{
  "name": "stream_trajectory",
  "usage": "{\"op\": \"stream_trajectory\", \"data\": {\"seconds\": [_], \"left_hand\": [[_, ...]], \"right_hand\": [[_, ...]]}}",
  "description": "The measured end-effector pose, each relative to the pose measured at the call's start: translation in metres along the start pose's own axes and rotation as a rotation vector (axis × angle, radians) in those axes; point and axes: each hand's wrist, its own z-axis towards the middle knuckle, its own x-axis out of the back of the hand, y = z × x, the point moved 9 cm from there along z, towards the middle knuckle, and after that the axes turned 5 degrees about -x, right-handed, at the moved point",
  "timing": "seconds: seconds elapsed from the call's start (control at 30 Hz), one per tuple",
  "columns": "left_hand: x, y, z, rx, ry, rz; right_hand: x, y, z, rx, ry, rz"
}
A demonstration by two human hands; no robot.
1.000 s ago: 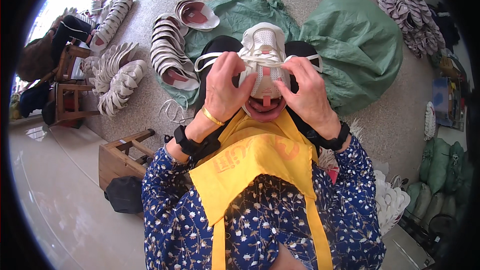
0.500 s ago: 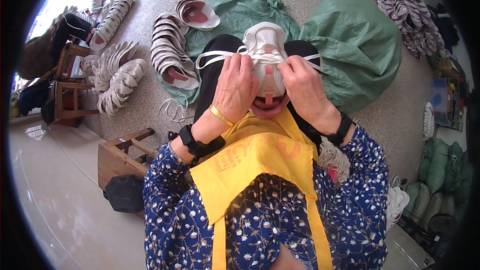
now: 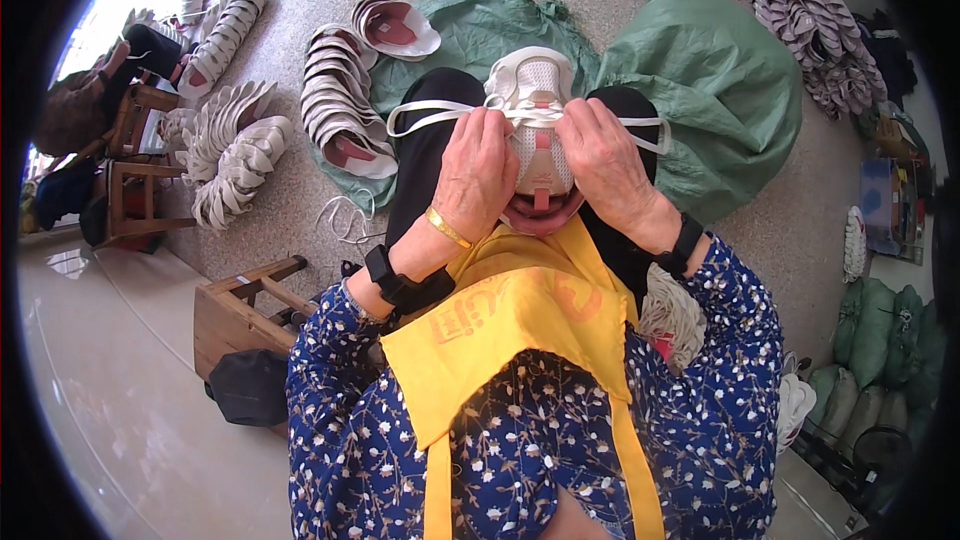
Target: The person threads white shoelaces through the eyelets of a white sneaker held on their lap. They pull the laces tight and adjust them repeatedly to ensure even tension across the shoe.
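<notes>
A: State the position of the shoe.

B: The white mesh shoe (image 3: 533, 110) sits at upper centre of the frame, toe pointing to the top edge, resting on the person's lap between the two knees in black trousers (image 3: 425, 155). A pink tongue shows at its lower end.

A: State the condition of the left hand.

B: The left hand (image 3: 478, 175) lies against the left side of the shoe. Its fingers are curled and pinch a flat white lace (image 3: 425, 112), which loops out to the left of the shoe. A gold bangle and a black wrist strap sit on that forearm.

A: And the right hand?

B: The right hand (image 3: 608, 165) lies against the right side of the shoe, fingers bent and pinching the other run of the lace, which reaches out to the right. A black strap is on that wrist.

A: List the surrounding items.

B: A green plastic sheet (image 3: 715, 80) is spread on the floor behind the shoe. Rows of white shoe uppers (image 3: 340, 110) lie at upper left, on the sheet's edge and on bare floor. A darker pile of uppers (image 3: 810, 25) occupies the upper right. A small wooden stool (image 3: 240, 305) stands at centre left. A yellow apron (image 3: 520, 325) covers the blue flowered blouse at lower centre.
</notes>
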Motion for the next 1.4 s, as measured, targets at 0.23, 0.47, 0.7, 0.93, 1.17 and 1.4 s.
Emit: {"op": "stream_trajectory", "data": {"seconds": [0.23,0.47,0.7,0.93,1.17,1.4], "left_hand": [[-0.001,-0.008,-0.003,0.045,-0.032,-0.016],[0.011,-0.009,0.002,0.049,-0.002,-0.01],[0.003,-0.018,-0.001,0.117,-0.093,-0.09],[0.006,-0.015,0.003,0.125,-0.059,-0.126],[0.015,-0.012,0.008,0.072,0.008,-0.126],[-0.01,0.018,0.045,-0.146,-0.271,-0.464]], "right_hand": [[0.011,-0.012,0.005,0.005,0.054,0.266],[0.035,-0.031,-0.007,-0.132,0.067,0.678],[-0.011,-0.012,0.013,-0.258,0.028,0.476],[-0.017,-0.012,0.02,-0.221,-0.075,0.313],[0.059,0.035,-0.024,-0.395,-0.205,0.725],[0.063,0.007,-0.002,-0.137,0.085,0.758]]}}
